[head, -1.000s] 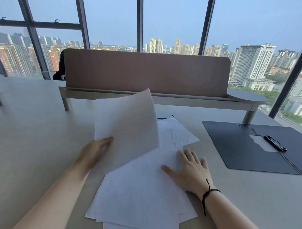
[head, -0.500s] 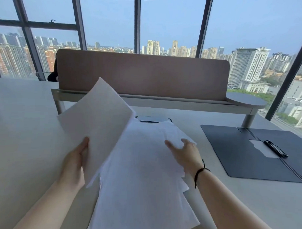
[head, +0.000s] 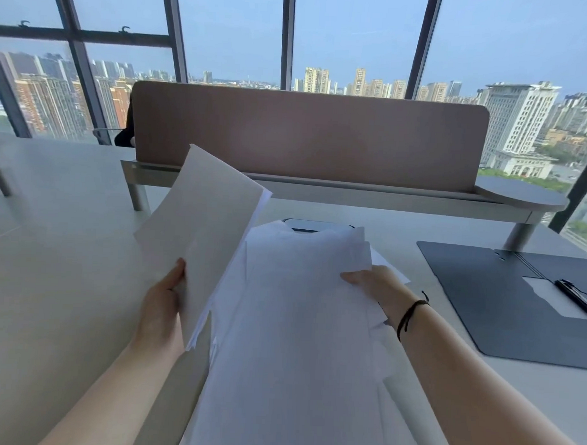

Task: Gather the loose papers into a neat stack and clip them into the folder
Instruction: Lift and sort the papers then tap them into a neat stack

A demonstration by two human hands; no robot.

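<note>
Loose papers (head: 298,339) sit in a rough, fanned pile on the pale desk (head: 57,280), edges misaligned, corners sticking out at the near and right sides. Left hand (head: 161,309) is closed around a few sheets (head: 202,225) at their lower edge, thumb on the facing side, holding them tilted up and off the pile's left side; their lower corner hangs just above the pile's left edge. Right hand (head: 371,283) is on the pile's right edge, thumb on top, fingers tucked under or behind the sheets, so it's a pinch on that edge; how many sheets it has, can't tell. Black cord bracelet (head: 410,314) on that wrist. Open dark folder (head: 502,303) lies flat to the right of the pile, apart from it, with a black clip (head: 577,297) and a white label patch (head: 549,296) near its spine. Far side of the pile partly covers a dark cable-port cover (head: 317,224) in the desk. Beyond that, a brownish divider screen (head: 308,136), then windows (head: 355,34).
</note>
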